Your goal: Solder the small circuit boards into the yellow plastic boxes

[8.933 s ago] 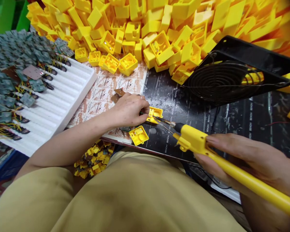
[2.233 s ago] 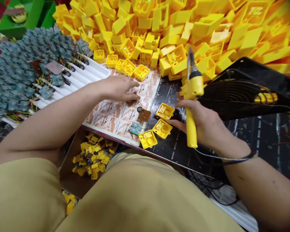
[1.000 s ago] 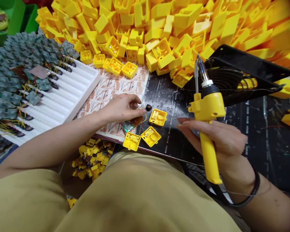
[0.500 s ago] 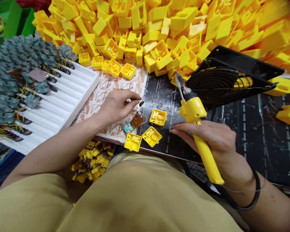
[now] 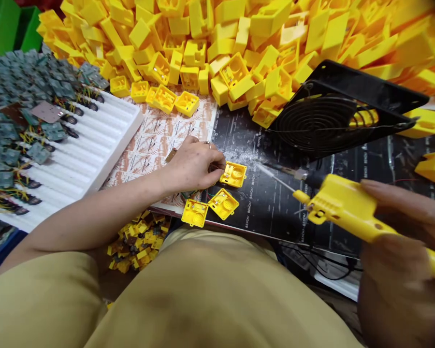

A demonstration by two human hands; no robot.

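My left hand (image 5: 197, 164) is closed at the left edge of a small open yellow case (image 5: 234, 174); what its fingers pinch is hidden. A brown board (image 5: 171, 154) shows just behind that hand. Two more yellow cases, one tilted (image 5: 224, 203) and one near the table's front edge (image 5: 195, 212), lie below it, with part of a green board beside them. At the right, my right hand (image 5: 398, 270), blurred, is wrapped round a yellow soldering gun (image 5: 351, 203). The gun's metal tip points left over the black mat (image 5: 271, 212).
A large heap of yellow housings (image 5: 203, 48) spans the back. The black fan (image 5: 333, 116) leans at the right rear. Wired boards (image 5: 25, 111) sit on a white foam tray (image 5: 108, 130) at the left. Below the table edge are more yellow parts (image 5: 141, 241).
My left hand has moved right and down to the upper yellow case. My right hand has swung the soldering gun to the right, turning its tip from upward to leftward.
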